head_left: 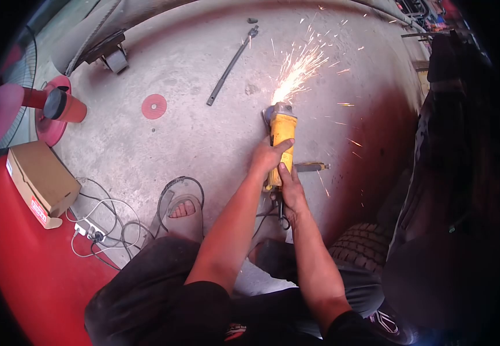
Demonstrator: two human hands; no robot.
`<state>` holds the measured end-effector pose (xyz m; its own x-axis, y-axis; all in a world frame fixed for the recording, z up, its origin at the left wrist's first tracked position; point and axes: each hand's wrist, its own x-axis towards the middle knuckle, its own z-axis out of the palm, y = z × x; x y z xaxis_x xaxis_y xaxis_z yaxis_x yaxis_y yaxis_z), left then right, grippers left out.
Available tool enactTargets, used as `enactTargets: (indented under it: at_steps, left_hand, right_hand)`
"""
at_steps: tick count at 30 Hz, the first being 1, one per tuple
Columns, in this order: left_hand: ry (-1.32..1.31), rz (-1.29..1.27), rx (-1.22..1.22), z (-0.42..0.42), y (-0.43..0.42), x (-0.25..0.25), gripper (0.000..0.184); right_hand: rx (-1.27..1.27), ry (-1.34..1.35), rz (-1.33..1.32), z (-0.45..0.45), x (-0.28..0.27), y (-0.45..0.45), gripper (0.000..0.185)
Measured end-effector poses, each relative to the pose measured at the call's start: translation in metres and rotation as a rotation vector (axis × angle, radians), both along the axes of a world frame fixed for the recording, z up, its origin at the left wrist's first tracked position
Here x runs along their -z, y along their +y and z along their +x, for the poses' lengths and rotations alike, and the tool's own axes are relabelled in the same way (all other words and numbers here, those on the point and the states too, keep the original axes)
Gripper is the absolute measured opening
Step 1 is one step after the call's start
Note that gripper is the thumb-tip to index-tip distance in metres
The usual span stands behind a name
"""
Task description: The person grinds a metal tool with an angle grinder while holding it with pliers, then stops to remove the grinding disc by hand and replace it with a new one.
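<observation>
A yellow angle grinder (284,128) is held out over the concrete floor, its grey head and disc pointing forward. Bright sparks (299,72) fly up and away from the head. My left hand (268,155) is closed around the left side of the grinder's body, its thumb across the top. Farther back, my right hand (291,187) wraps the rear of the body from the right. What the disc touches is hidden behind the grinder's head. A black tool with a yellow part (313,166) shows just right of my hands.
On the floor lie a long dark bar (229,69) and a red disc (154,106). At the left are a cardboard box (45,179), a power strip (91,230) with tangled cables and a fan (13,109). A tyre (362,245) is at the lower right.
</observation>
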<state>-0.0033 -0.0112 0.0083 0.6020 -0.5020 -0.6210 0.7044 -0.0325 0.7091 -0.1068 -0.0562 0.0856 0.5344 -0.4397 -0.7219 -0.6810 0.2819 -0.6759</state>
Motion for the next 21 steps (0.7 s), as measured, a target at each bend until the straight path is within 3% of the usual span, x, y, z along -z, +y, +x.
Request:
enactTargets:
  at_steps: [7,9,13,15,20,21]
  left_hand:
    - [0.026,0.032,-0.099,-0.021,-0.001,0.001,0.058]
    - [-0.013,0.076,0.02,-0.015,0.004,-0.002,0.057]
    - [-0.049,0.055,0.006,-0.017,0.0,0.007,0.058]
    - [-0.011,0.067,-0.062,-0.015,0.001,0.008,0.077]
    - [-0.031,0.076,0.026,-0.001,0.005,0.004,0.076]
    - [-0.044,0.072,0.019,0.0,0.004,0.007,0.068]
  right_hand:
    - [0.031,-0.018,-0.007,-0.017,-0.005,0.002,0.058]
    - [0.01,-0.01,-0.005,-0.012,-0.009,0.008,0.059]
    - [0.056,0.009,0.016,-0.013,0.0,0.006,0.06]
    - [0.013,0.001,0.015,-0.014,0.0,0.001,0.061]
    - [0.071,0.006,0.025,-0.002,-0.005,0.014,0.061]
    - [0.075,0.014,0.028,-0.002,-0.002,0.014,0.061]
